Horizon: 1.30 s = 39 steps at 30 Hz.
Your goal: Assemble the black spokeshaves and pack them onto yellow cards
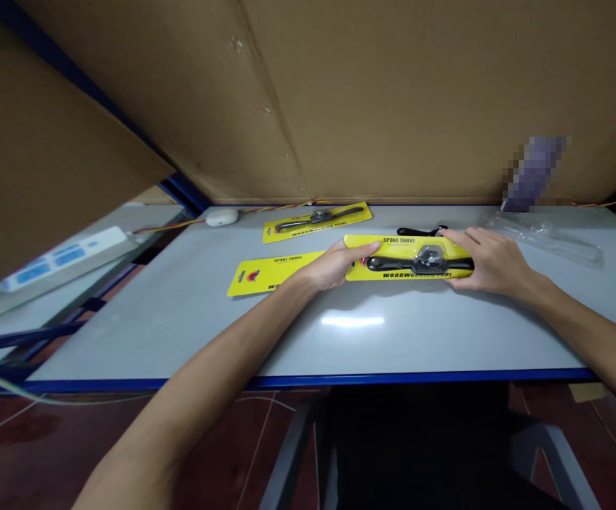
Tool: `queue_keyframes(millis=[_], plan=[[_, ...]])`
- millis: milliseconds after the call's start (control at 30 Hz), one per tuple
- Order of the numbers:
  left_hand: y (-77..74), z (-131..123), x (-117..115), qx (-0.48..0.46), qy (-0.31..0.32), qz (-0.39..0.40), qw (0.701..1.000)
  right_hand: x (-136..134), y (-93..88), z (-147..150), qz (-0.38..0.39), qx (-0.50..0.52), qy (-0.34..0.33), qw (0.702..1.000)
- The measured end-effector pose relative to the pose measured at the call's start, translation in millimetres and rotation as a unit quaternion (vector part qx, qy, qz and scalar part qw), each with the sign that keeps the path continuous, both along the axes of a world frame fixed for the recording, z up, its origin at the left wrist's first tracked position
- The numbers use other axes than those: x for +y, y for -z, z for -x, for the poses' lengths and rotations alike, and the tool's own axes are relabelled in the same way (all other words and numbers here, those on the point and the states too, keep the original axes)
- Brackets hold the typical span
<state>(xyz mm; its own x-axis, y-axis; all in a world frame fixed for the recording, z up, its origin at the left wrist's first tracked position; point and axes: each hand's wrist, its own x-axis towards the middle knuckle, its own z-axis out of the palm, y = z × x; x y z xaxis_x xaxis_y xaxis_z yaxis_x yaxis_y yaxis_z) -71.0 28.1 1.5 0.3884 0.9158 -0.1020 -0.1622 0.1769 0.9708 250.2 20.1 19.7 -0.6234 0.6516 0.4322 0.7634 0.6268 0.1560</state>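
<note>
Both hands hold a packaged spokeshave (pixel 408 258), a black tool under clear plastic on a yellow card, raised a little over the table. My left hand (pixel 334 267) grips the card's left end, thumb on its front. At the right end my right hand (pixel 491 260) is closed round the card. Behind it lies a loose black spokeshave (pixel 424 231), partly hidden. A flat yellow card (pixel 265 273) rests under my left hand, its right part covered. Farther back is another packaged spokeshave (pixel 318 221).
Clear plastic shells (pixel 552 237) lie at the table's back right, beside a pixelated upright object (pixel 535 173). A white rounded device (pixel 221 217) with a cable sits at the back left. A power strip (pixel 68 258) is on the neighbouring table. A brown board (pixel 393 106) rises behind.
</note>
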Motion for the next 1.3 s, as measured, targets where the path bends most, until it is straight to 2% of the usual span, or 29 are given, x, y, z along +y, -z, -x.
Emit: queue_keyframes(millis=[300, 600, 767, 1067, 1200, 1300], plan=[[-0.7, -1.9, -1.2, -0.004, -0.001, 0.001, 1.000, 0.0, 1.0, -0.1, -0.009, 0.000, -0.002, 1.000], [0.4, 0.0, 0.0, 0.017, -0.034, -0.030, 0.999, 0.2, -0.3, -0.4, -0.006, -0.005, 0.007, 1.000], [-0.1, -0.8, 0.3, 0.012, -0.037, -0.020, 0.999, 0.0, 0.2, -0.8, 0.001, -0.003, 0.011, 1.000], [-3.2, 4.6, 7.2, -0.088, 0.016, 0.044, 0.995, -4.4, -1.2, -2.6, -0.001, 0.003, 0.018, 1.000], [-2.1, 4.8, 9.1, -0.088, -0.018, 0.059, 0.994, -11.3, -0.8, 0.5, 0.012, 0.019, 0.022, 1.000], [-1.5, 0.0, 8.8, -0.063, -0.070, 0.045, 0.995, -15.1, 1.4, 4.9, 0.038, 0.029, 0.028, 0.998]])
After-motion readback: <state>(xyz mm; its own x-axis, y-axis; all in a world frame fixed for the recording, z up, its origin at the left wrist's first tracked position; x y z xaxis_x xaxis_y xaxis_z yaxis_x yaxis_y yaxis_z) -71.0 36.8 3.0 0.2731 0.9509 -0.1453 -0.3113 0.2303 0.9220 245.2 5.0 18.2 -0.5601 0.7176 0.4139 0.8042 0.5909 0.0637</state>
